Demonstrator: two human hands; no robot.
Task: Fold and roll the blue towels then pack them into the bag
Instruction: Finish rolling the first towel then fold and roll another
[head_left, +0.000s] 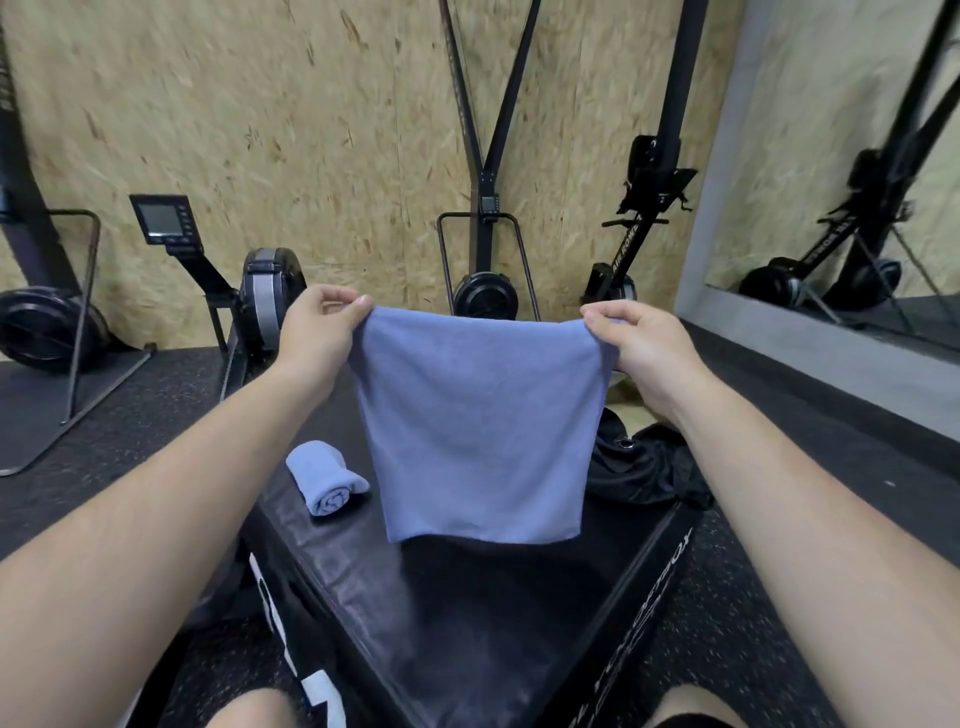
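Blue terry towel (480, 426) hanging flat, my left hand (317, 338) and right hand (641, 345) pinching its top corners, rolled blue towel (324, 478) at 9 o'clock on black padded box (467, 597), crumpled black bag (649, 467) at 3 o'clock

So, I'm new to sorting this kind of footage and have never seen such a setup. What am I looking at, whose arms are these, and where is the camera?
There is no machine here. The single picture comes from a wide-angle camera worn on a person's head, looking forward and down, so the two bare arms are the wearer's own. The left hand and the right hand each pinch a top corner of a blue towel, which hangs spread flat over a black padded box. On the box lie a rolled blue towel, to the left, and a crumpled black bag, to the right. Behind them, rowing machines stand against a chipboard wall, and there is a mirror on the right.
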